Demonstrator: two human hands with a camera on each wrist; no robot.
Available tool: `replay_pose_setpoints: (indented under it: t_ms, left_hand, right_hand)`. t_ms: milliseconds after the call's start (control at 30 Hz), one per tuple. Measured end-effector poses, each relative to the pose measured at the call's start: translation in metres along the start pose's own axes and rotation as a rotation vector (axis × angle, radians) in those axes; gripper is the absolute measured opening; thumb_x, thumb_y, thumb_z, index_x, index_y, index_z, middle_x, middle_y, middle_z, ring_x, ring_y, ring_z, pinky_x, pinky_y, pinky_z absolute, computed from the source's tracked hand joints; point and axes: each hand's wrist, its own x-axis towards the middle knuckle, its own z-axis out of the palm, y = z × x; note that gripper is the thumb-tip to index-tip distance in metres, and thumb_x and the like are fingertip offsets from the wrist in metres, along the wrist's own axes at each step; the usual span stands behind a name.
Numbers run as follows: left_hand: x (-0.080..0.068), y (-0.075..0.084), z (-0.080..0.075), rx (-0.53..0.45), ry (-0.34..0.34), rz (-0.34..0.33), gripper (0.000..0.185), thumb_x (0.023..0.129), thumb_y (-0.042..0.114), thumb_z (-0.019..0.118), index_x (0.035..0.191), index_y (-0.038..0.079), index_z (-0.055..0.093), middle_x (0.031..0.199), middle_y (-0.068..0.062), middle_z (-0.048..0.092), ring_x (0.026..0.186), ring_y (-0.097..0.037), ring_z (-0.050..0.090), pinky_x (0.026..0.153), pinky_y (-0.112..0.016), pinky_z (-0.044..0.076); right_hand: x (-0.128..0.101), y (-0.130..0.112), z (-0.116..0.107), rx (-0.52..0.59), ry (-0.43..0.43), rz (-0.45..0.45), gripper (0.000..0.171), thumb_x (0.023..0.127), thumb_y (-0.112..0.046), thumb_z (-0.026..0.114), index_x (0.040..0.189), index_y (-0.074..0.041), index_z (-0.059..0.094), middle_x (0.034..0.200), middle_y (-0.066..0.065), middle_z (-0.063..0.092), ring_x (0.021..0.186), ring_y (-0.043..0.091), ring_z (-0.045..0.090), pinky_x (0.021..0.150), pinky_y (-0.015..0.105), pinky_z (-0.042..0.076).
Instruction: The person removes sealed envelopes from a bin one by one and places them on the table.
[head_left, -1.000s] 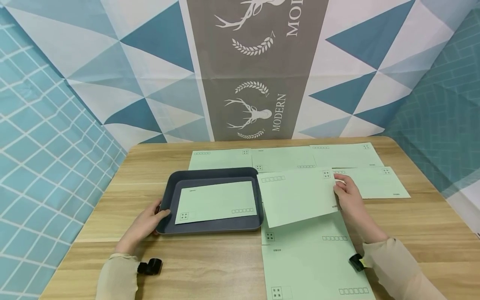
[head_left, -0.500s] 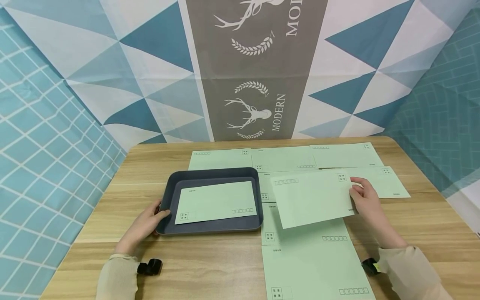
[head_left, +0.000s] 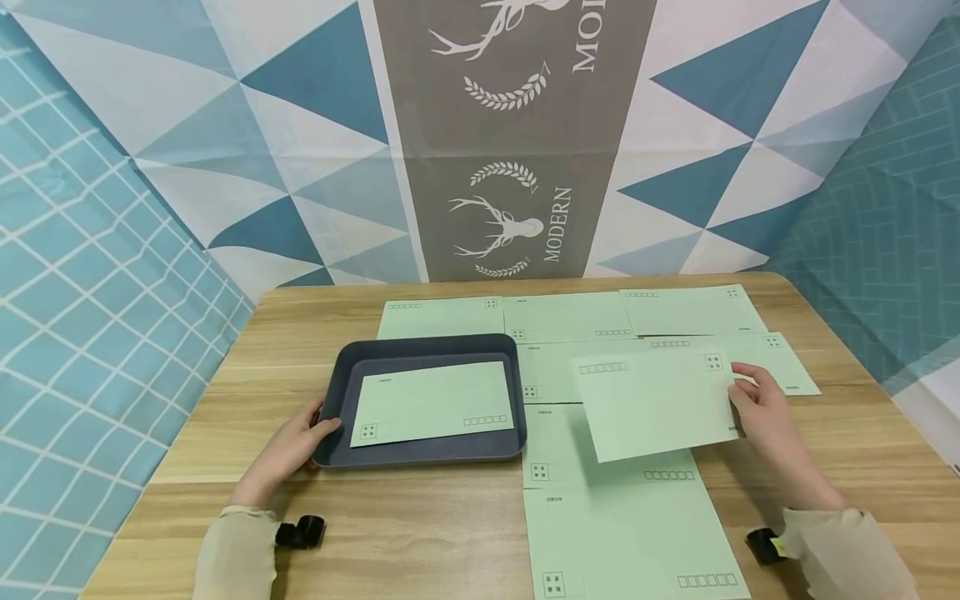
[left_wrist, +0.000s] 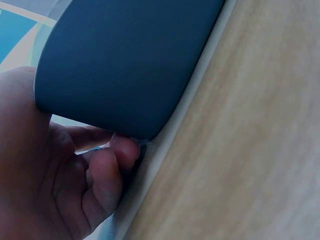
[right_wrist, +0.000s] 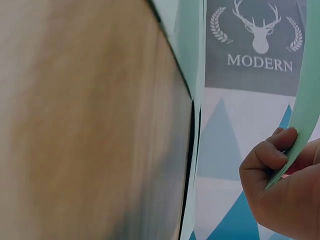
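Note:
My right hand (head_left: 759, 408) pinches a pale green envelope (head_left: 660, 404) by its right edge, thumb on one side and fingers on the other in the right wrist view. The envelope is raised and tilted over others laid on the table, casting a shadow on them. My left hand (head_left: 292, 442) grips the left side of a dark grey tray (head_left: 427, 457), thumb over the rim and fingers curled at the outer wall in the left wrist view. Inside the tray lies another green envelope (head_left: 433, 404), slightly askew.
Green envelopes lie flat on the wooden table (head_left: 420, 533): a back row (head_left: 566, 315), one at the right (head_left: 795, 375), and a column down the front (head_left: 633, 533). Patterned cloth (head_left: 495, 108) hangs behind the table.
My right hand has carried the envelope rightward, from close beside the tray to farther off, uncovering part of the envelopes beneath. The left hand and the tray have stayed in place.

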Motion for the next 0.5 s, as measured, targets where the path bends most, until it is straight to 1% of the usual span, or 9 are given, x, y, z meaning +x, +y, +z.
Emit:
replay_pose_setpoints:
  t_ms: [67, 200, 267, 367, 500]
  left_hand:
    - [0.000, 0.000, 0.000, -0.001, 0.000, -0.001, 0.062, 0.094, 0.033, 0.045, 0.142, 0.002, 0.022, 0.125, -0.028, 0.042, 0.060, -0.019, 0.051, 0.048, -0.034, 0.046]
    - [0.000, 0.000, 0.000, -0.003, -0.005, -0.002, 0.061, 0.094, 0.033, 0.044, 0.141, 0.001, 0.022, 0.126, -0.028, 0.042, 0.060, -0.019, 0.051, 0.048, -0.034, 0.046]
    - [0.000, 0.000, 0.000, 0.000, -0.004, -0.006, 0.061, 0.094, 0.034, 0.045, 0.141, 0.001, 0.023, 0.126, -0.027, 0.042, 0.063, -0.020, 0.052, 0.049, -0.033, 0.046]
    - [-0.001, 0.000, 0.000, 0.015, -0.007, -0.001, 0.062, 0.094, 0.034, 0.044, 0.141, 0.000, 0.022, 0.128, -0.028, 0.041, 0.071, -0.020, 0.052, 0.051, -0.032, 0.045]
    - [-0.002, 0.001, -0.001, 0.011, -0.010, -0.007, 0.063, 0.094, 0.035, 0.044, 0.141, 0.000, 0.022, 0.129, -0.029, 0.040, 0.070, -0.020, 0.053, 0.051, -0.033, 0.045]
  right_hand:
    - [0.000, 0.004, -0.003, -0.001, 0.008, -0.001, 0.040, 0.096, -0.009, 0.033, 0.131, 0.010, 0.030, 0.095, 0.002, 0.047, 0.073, -0.008, 0.041, 0.059, 0.012, 0.040]
    - [-0.001, 0.010, -0.008, 0.001, 0.026, -0.008, 0.039, 0.096, -0.011, 0.034, 0.129, 0.011, 0.031, 0.086, -0.017, 0.045, 0.072, -0.010, 0.041, 0.059, 0.013, 0.039]
    - [-0.001, 0.013, -0.011, 0.002, 0.034, -0.009, 0.039, 0.096, -0.012, 0.035, 0.128, 0.011, 0.031, 0.083, -0.022, 0.043, 0.072, -0.010, 0.041, 0.058, 0.013, 0.039]
    - [-0.001, 0.018, -0.015, 0.007, 0.043, -0.003, 0.037, 0.096, -0.012, 0.035, 0.126, 0.009, 0.033, 0.081, -0.026, 0.042, 0.071, -0.011, 0.042, 0.058, 0.013, 0.040]
    - [-0.001, 0.024, -0.022, 0.004, 0.053, 0.012, 0.036, 0.096, -0.013, 0.035, 0.125, 0.008, 0.035, 0.081, -0.026, 0.042, 0.071, -0.012, 0.042, 0.058, 0.013, 0.041]
